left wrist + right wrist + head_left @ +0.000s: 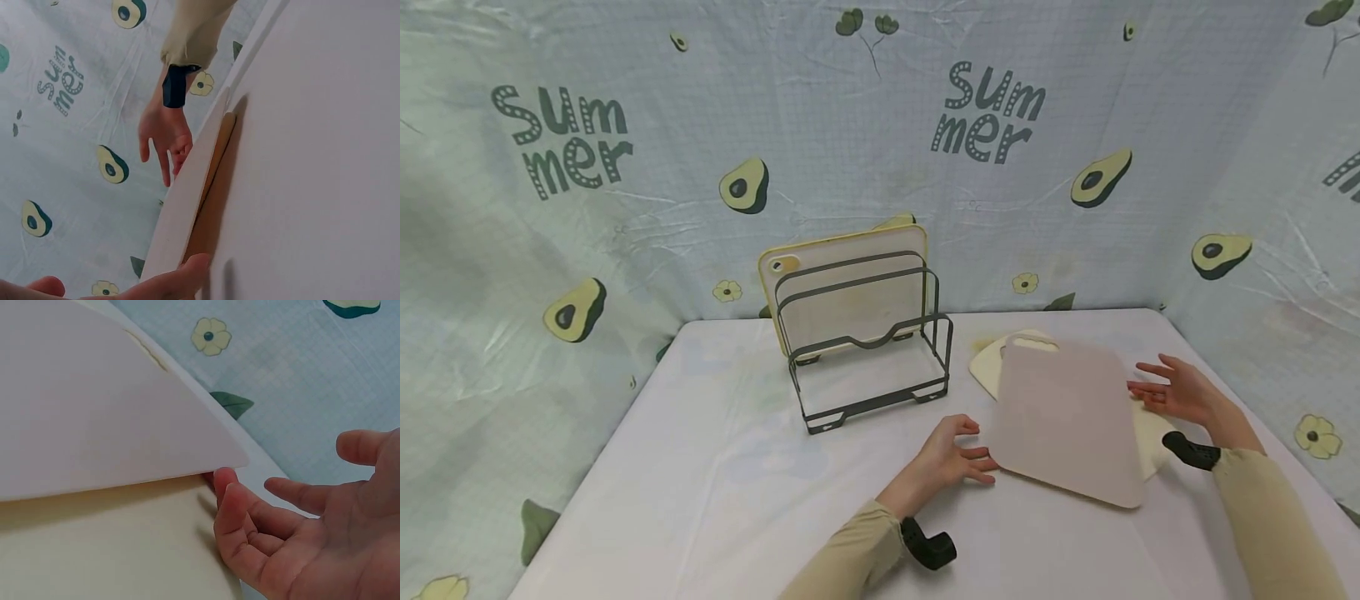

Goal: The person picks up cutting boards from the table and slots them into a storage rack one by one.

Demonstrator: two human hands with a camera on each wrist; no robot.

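In the head view a pale pinkish cutting board (1067,425) lies over a cream cutting board (1152,437), covering most of it. The left wrist view shows a narrow gap between the two boards. My left hand (951,458) is at the pinkish board's lower left edge, fingers extended and thumb apart. On the other side, my right hand (1176,392) has its fingertips at the board's right edge, loosely bent. One right fingertip (224,478) seems to touch the underside of that edge. Neither hand grips anything.
A dark metal rack (868,400) stands left of the boards. A yellow-rimmed cutting board (842,300) leans upright in its back slot. White cloth covers the table (715,467), and a printed curtain (850,108) hangs behind and at both sides.
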